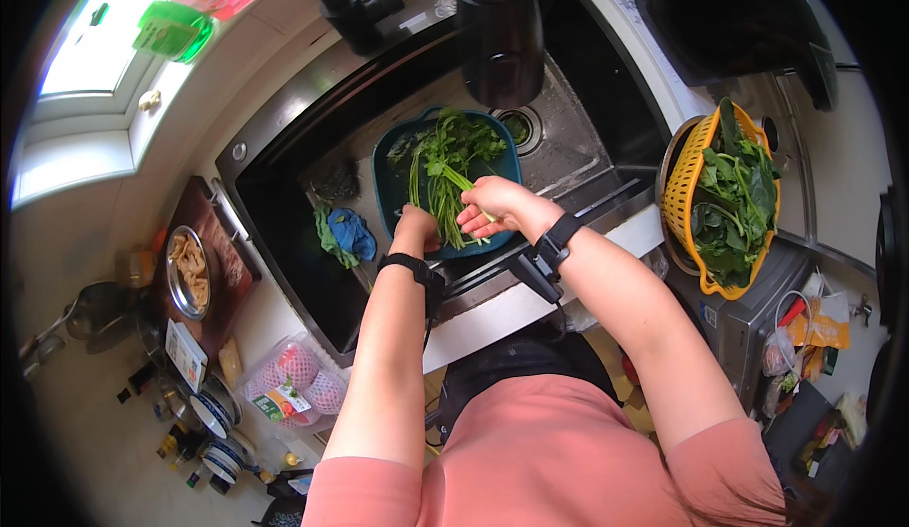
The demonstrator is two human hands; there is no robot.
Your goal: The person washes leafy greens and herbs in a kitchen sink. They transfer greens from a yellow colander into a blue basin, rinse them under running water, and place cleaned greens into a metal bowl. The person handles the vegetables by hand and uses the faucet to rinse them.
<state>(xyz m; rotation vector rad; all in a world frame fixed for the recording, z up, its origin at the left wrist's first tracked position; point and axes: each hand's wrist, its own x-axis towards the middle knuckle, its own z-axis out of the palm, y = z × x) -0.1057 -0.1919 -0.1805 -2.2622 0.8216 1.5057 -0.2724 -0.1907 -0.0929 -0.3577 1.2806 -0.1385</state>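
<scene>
A teal plastic basin [381, 193] rests in the black sink, with a bunch of leafy green stalks [444, 200], perhaps Chinese celery, lying in it. Pale green stems run into my right hand [493, 204], which grips them above the basin's near right part; its lower fingers are loosely spread. My left hand [417, 227] is lowered inside the basin's near left side, close to the ends of other stalks. Its fingers point down and are mostly hidden, so I cannot tell whether it holds any.
A black faucet [501, 51] overhangs the sink's far side, near the drain [522, 129]. Blue and green cloths [348, 234] lie left of the basin. On the right stands a yellow colander [683, 193] of leafy greens; on the left, a metal bowl [188, 271] and packed fruit [298, 381].
</scene>
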